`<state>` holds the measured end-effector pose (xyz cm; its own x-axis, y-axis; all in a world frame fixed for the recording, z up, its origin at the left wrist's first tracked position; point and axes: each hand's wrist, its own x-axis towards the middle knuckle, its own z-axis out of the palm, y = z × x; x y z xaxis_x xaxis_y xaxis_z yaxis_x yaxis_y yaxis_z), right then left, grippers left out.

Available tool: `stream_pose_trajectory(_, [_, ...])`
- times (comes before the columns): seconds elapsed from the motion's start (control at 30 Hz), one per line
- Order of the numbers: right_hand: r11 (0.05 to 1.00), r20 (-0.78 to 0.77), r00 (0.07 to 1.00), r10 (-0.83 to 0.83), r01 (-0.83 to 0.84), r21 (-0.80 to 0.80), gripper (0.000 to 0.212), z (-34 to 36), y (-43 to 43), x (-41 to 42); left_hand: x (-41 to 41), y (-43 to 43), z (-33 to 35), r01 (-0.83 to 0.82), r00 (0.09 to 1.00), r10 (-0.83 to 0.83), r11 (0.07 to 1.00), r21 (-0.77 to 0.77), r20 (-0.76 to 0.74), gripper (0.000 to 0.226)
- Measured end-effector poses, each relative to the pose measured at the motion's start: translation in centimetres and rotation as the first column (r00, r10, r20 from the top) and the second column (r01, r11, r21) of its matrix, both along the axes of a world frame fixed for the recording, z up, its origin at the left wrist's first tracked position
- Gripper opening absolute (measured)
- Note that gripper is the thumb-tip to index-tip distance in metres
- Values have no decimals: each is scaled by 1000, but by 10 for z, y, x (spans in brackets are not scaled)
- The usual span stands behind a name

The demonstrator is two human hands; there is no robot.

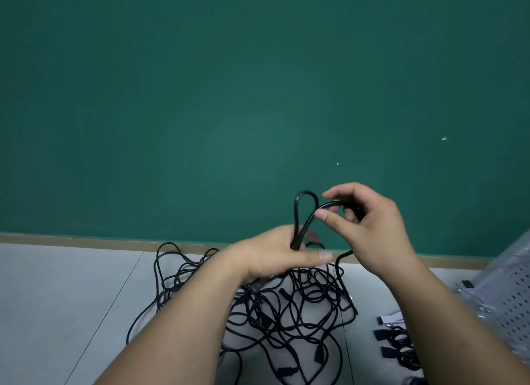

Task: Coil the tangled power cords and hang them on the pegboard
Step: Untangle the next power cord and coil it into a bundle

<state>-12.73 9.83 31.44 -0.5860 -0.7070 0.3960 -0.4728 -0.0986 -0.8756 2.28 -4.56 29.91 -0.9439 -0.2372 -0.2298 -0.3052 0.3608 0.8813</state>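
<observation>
Landmark: the tangled pile of cords (286,307), black, sprawled over the grey floor (57,298) with several plug ends showing among the strands.
Held cord: one black cord (306,196) is lifted above the far edge of the pile and bent into a narrow upright loop. Its two strands run down side by side into the left hand.
Left hand (275,252): above the far side of the pile, with the fingers curled round both strands at the base of the loop and the thumb lying straight across the front.
Right hand (370,226): above and to the right of the pile's far edge, higher than the left. Thumb and fingers close on the same cord just beside the loop, pinching it where it arches over.
Cord tail: below the right hand the cord drops back into the pile.
Pegboard (504,295): light grey and perforated, to the right of the pile and well apart from it, lying tilted.
Bundled cords (395,347): black, between the pile and the pegboard, partly hidden by the right forearm.
Wall (229,97): green, behind the pile, with a tan skirting strip (86,239) along its foot.
</observation>
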Motion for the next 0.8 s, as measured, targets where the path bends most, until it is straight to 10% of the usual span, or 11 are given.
stream_pose_trajectory(0.4, [969, -83, 992, -93, 109, 222, 11, -18, -4, -5, -8, 10, -6, -200, 948, 275, 907, 371, -161, 24])
stream_pose_trajectory(0.6, [953, -458, 843, -283, 299, -39, 8, -12, -8, 8, -6, 10, -9, -163, 987, 153, 931, -326, -55, 34])
stream_pose_trajectory(0.8, [948, -194, 939, -284, 305, 91, 17, -16, -13, 8, -6, 14, -8, -55, 996, 39, 978, -199, -85, 32])
